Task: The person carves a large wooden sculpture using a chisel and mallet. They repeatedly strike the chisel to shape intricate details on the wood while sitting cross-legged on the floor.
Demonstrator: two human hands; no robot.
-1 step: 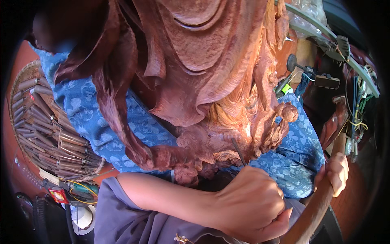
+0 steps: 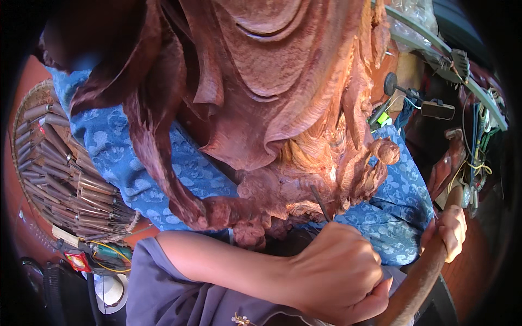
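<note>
A large reddish-brown wood carving (image 2: pixel 255 125) with flowing folds and a knobbly base fills the upper middle, leaning over my lap. My left hand (image 2: pixel 340 274) is a closed fist below its base, wrapped round a chisel. Only the thin dark metal shank of that chisel (image 2: pixel 319 202) shows, reaching up against the carved base; its handle is hidden in the fist. At the right, my right hand (image 2: pixel 451 233) grips a wooden club-shaped mallet (image 2: pixel 416 290). The mallet's thick end comes down close beside my left fist; whether they touch, I cannot tell.
A round woven basket (image 2: pixel 24 103) full of wooden-handled chisels (image 2: pixel 60 168) stands at the left. Blue patterned cloth (image 2: pixel 117 149) lies beneath the carving. A white hat (image 2: pixel 111 293) is at the lower left. A phone on a stand (image 2: pixel 437 109) and a bow-shaped saw (image 2: pixel 484 100) are at the right.
The carving has shifted very slightly to the right. Both hands keep their grip in nearly the same places.
</note>
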